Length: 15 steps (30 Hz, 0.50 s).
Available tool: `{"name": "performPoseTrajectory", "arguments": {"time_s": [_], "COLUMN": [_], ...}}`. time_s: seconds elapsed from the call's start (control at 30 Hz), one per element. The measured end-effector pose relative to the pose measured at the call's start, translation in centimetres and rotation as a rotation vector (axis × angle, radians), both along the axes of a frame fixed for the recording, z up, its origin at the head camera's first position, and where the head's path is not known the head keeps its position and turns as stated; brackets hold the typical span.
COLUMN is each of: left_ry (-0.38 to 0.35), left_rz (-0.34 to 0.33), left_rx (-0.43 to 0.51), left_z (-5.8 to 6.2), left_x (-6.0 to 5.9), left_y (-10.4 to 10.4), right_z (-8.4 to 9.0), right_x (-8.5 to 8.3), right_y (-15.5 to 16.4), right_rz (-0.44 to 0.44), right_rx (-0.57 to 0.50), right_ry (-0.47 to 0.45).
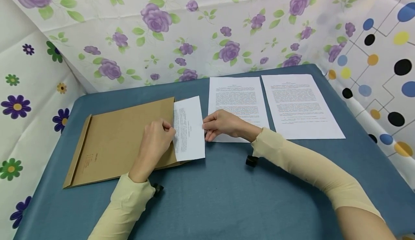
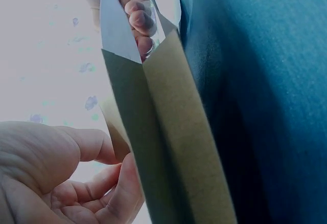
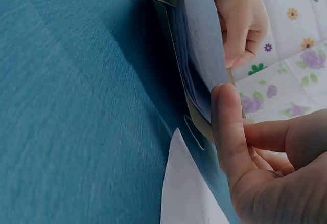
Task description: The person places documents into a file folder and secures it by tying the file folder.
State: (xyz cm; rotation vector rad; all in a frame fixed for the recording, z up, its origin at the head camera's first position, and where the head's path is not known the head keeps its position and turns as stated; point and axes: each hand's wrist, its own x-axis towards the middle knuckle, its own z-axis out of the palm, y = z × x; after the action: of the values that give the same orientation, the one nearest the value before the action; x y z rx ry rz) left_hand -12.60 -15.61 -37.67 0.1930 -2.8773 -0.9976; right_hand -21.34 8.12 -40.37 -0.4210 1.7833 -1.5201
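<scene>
A brown paper envelope [image 1: 120,139] lies on the left side of the table, its mouth facing right. Half out of that mouth is a white printed sheet [image 1: 192,132], its text turned sideways. My left hand [image 1: 151,144] pinches the upper edge of the mouth between thumb and fingers, lifting it, as the left wrist view shows from the side. At the sheet's outer edge, my right hand [image 1: 223,124] pinches the paper between thumb and fingers. Inside the envelope, more papers [image 3: 184,60] show below the sheet in the right wrist view.
Two printed pages [image 1: 238,96] [image 1: 298,103] lie side by side at the back right, the nearer one partly under my right hand. A thin string loop [image 3: 193,132] hangs by the envelope's mouth. Blue cloth [image 1: 227,196] covers the table, with patterned sheets [image 1: 194,27] behind.
</scene>
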Motion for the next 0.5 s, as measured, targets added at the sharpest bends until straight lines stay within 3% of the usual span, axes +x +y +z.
{"name": "performPoseTrajectory", "arguments": {"time_s": [0.5], "left_ry": [0.008], "left_rz": [-0.006], "left_rx": [-0.006], "left_z": [-0.1], "left_x": [0.0], "left_y": [0.0], "right_z": [-0.8], "right_x": [0.7], "right_y": [-4.5], "right_rz": [-0.077], "right_rx": [-0.038], "right_ry": [-0.078]}}
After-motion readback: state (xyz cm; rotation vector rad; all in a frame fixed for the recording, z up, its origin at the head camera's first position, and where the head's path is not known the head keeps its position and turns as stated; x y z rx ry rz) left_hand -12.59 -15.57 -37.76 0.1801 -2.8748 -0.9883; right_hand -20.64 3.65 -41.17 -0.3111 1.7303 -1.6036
